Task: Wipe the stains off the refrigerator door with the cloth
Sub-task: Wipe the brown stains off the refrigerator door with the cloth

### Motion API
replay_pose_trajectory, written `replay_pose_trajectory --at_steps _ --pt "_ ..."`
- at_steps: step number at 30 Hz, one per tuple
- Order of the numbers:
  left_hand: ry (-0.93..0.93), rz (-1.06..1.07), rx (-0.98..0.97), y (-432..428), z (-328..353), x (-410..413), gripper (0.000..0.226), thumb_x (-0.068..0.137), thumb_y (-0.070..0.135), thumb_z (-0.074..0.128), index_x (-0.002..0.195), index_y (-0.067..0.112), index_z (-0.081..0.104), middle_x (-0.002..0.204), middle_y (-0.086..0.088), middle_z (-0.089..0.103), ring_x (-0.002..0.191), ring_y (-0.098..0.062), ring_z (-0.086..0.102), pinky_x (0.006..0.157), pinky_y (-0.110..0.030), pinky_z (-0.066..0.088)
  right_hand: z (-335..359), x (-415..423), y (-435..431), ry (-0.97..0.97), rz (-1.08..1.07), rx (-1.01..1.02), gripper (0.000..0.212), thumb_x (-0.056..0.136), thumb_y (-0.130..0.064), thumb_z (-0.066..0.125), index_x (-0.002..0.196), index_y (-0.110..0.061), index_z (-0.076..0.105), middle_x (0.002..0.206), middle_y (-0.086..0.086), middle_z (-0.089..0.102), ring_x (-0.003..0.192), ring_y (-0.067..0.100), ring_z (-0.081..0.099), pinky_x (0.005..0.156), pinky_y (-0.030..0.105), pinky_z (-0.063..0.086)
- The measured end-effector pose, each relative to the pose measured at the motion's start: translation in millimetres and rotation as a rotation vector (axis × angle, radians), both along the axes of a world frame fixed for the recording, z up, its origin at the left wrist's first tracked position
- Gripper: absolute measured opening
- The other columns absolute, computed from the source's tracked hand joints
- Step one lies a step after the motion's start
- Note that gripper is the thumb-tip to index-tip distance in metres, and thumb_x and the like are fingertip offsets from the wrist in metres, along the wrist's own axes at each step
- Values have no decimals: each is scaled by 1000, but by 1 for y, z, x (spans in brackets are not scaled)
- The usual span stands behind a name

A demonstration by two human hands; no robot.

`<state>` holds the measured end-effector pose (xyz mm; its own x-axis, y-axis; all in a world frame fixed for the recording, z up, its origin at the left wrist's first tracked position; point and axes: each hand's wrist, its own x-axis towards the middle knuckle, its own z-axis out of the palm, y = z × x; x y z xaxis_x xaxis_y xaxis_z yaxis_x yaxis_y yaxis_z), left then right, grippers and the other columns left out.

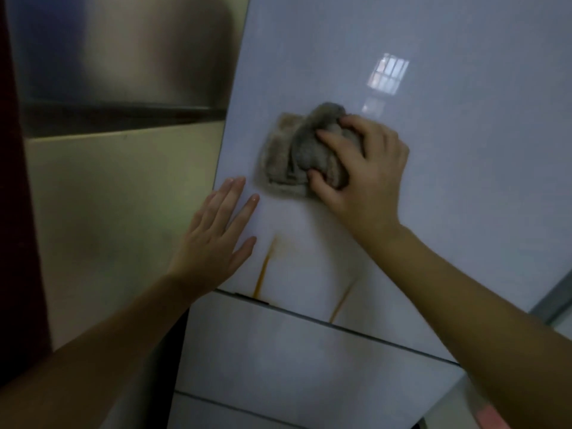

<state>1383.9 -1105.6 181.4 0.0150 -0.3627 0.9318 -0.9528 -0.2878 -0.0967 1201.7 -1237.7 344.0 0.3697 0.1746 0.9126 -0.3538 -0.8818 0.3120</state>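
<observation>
The glossy pale refrigerator door [433, 150] fills the right of the view. My right hand [362, 171] grips a bunched grey-brown cloth [291, 153] and holds it against the door. My left hand [216, 239] lies flat with straight fingers at the door's left edge. Below the cloth, an orange streak stain [264, 269] runs down to the door's bottom edge. A second, fainter orange streak [340, 303] lies to its right.
Under the door sits a lower drawer front [294, 360], with a dark gap between them. To the left are a yellowish wall [108, 212] and a metallic surface [123, 51] above it. A dark red strip [15, 212] borders the far left.
</observation>
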Motion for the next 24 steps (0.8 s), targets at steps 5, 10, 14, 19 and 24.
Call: replay_pose_trajectory --at_steps 5,10,14,19,24 --pt "-3 -28 -28 -3 0 1 63 101 38 48 151 2 38 161 -25 29 153 -35 22 127 -45 18 -75 9 4 66 23 2 47 85 -36 77 128 -20 71 136 15 62 121 38 56 102 49 39" --pt "26 -11 -9 -2 -2 -3 66 102 38 49 156 6 30 164 -24 22 155 -36 18 127 -48 18 -168 -69 -30 308 -28 -55 45 87 -36 81 129 -20 71 139 11 56 122 33 53 99 48 40" --pt "38 -17 -17 -2 -1 -6 65 103 37 48 157 6 29 164 -24 23 155 -36 17 127 -48 17 -176 -126 -55 313 -128 5 56 81 -33 85 130 -23 62 139 11 52 120 35 53 98 49 40" --pt "56 -16 0 -2 -1 -8 66 103 38 47 157 7 27 165 -24 19 156 -34 13 128 -46 13 -131 -103 -44 88 -98 111 43 86 -38 76 123 -19 66 135 13 55 120 35 53 100 47 37" --pt "67 -9 25 0 -1 -7 70 102 39 49 159 7 24 166 -23 15 156 -28 3 129 -40 4 -160 -53 -26 123 -20 74 47 84 -37 79 127 -22 64 136 13 57 118 35 54 98 48 38"
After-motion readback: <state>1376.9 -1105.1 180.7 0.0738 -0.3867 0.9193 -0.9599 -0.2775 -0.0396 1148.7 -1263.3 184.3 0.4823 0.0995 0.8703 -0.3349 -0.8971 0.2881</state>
